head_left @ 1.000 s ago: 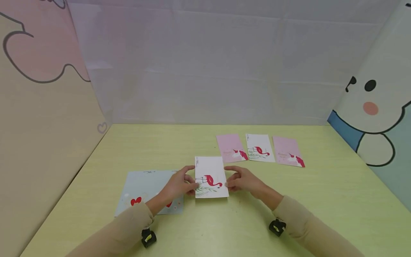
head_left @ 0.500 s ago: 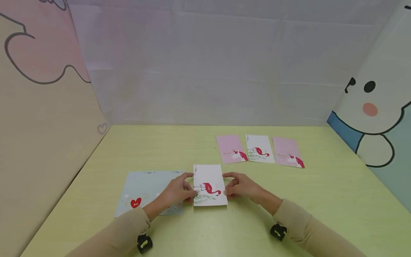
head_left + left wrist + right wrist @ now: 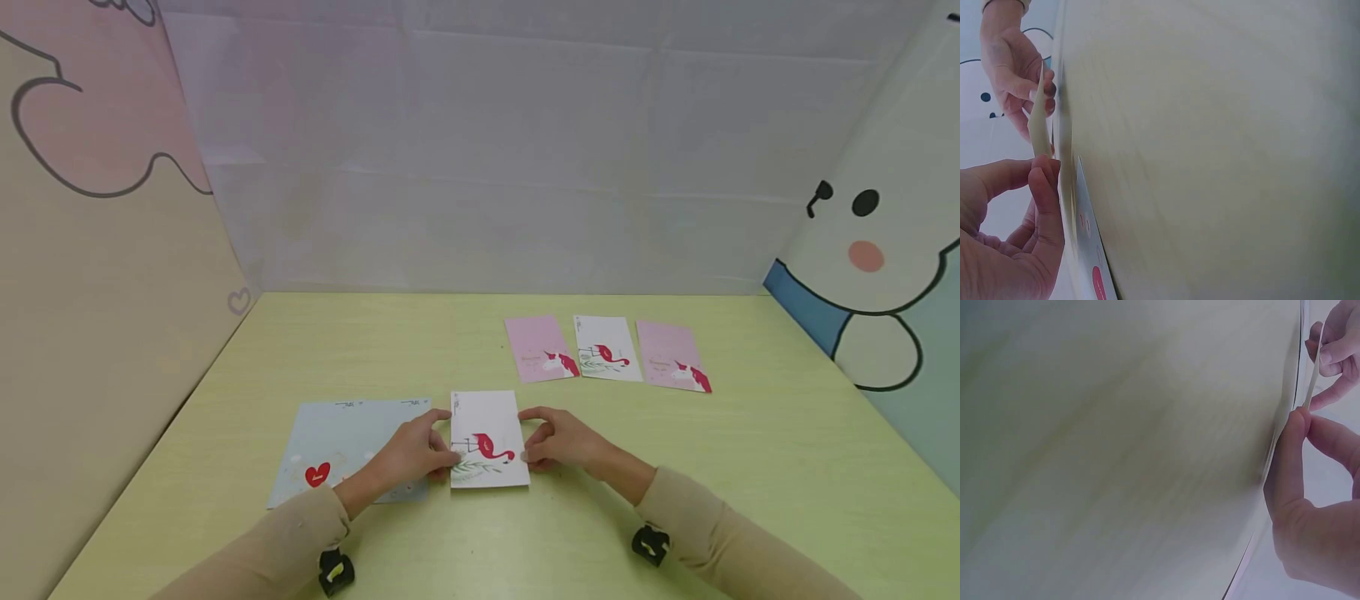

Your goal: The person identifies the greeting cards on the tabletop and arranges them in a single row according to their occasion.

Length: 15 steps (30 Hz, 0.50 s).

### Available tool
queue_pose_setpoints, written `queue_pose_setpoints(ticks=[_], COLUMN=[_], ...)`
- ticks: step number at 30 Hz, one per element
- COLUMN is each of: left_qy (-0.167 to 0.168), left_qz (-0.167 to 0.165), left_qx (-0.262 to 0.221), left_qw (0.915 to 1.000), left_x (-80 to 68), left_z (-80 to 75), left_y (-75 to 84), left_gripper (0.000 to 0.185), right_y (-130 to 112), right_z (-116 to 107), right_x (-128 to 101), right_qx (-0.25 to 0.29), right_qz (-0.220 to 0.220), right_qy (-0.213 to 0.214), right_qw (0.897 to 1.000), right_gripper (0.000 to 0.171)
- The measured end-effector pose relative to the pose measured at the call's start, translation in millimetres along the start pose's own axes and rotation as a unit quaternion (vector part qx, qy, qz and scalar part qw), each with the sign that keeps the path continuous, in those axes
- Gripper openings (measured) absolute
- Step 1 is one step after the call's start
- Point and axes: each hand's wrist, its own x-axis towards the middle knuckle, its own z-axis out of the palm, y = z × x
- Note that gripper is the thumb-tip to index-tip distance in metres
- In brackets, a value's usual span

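Both hands pinch a white card (image 3: 487, 414) printed with a red flamingo and green leaves. My left hand (image 3: 412, 446) grips its left edge between thumb and fingers, and my right hand (image 3: 566, 439) does the same at the right edge. Seen edge-on in the left wrist view, the card (image 3: 1039, 128) is slightly bent and close over the table. Just left of it lie light blue cards (image 3: 330, 433) with red hearts, side by side, partly hidden by the left hand and forearm.
Farther back on the pale yellow-green table (image 3: 375, 342) lies a row: a pink unicorn card (image 3: 536, 342), another flamingo card (image 3: 603, 329) and a second pink unicorn card (image 3: 663, 342). A white sheet (image 3: 480, 167) hangs behind, with cartoon-printed panels at both sides.
Both hands have brought the flamingo card toward the person and slightly left, bringing it beside the blue cards. Over the last half second it shifted only a little. The back row stayed put.
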Motion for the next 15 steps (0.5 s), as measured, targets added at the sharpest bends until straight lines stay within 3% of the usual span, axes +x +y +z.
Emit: queue_pose_setpoints(ticks=[15], left_qy=[-0.012], left_qz=[-0.016], left_qx=[0.021], left_qw=[0.9996], left_x=[-1.4], left_z=[0.3], left_y=[0.8], left_gripper=[0.065], right_y=[-0.6], right_z=[2.7], right_x=[1.3], right_qx=[-0.034], right_qz=[-0.005], right_qy=[0.001], right_qw=[0.999], right_gripper=[0.052])
